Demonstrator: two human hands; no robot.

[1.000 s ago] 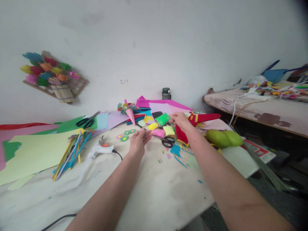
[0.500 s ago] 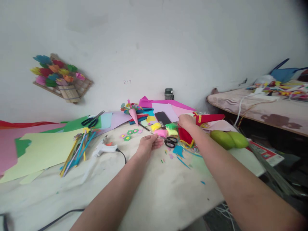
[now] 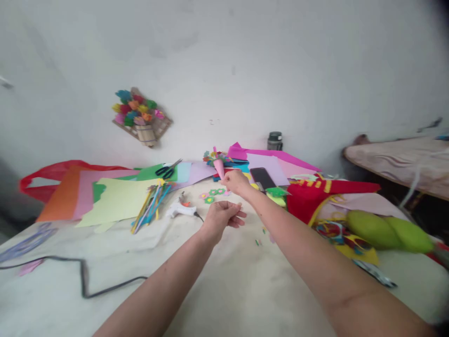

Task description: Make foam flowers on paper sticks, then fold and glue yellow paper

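Note:
My right hand (image 3: 235,182) reaches forward over the table, its fingers bent together at the narrow tip of a pink paper cone (image 3: 219,167) filled with small colourful flowers. The fingertips are small and partly blurred. Nearer to me, my left hand (image 3: 224,219) hovers with thumb and fingers loosely curved and apart, with nothing visible in it. Small green and pink paper flowers (image 3: 209,200) lie just beyond it. To its left rests a white glue gun (image 3: 180,209). Partly behind my right forearm are green and yellow packets (image 3: 277,193).
Coloured paper sheets (image 3: 119,199), folded strips (image 3: 150,208) and black-handled scissors (image 3: 168,169) lie left. A phone (image 3: 262,179), red cloth (image 3: 305,199) and two green fruits (image 3: 389,229) are right. A black cable (image 3: 84,281) crosses the front left. A dark flask (image 3: 275,140) stands by the wall.
My right hand has moved left from the red cloth to the pink cone's tip. My left hand's fingers have curled more. The view has turned left, and my forearm now covers the nearer scissors.

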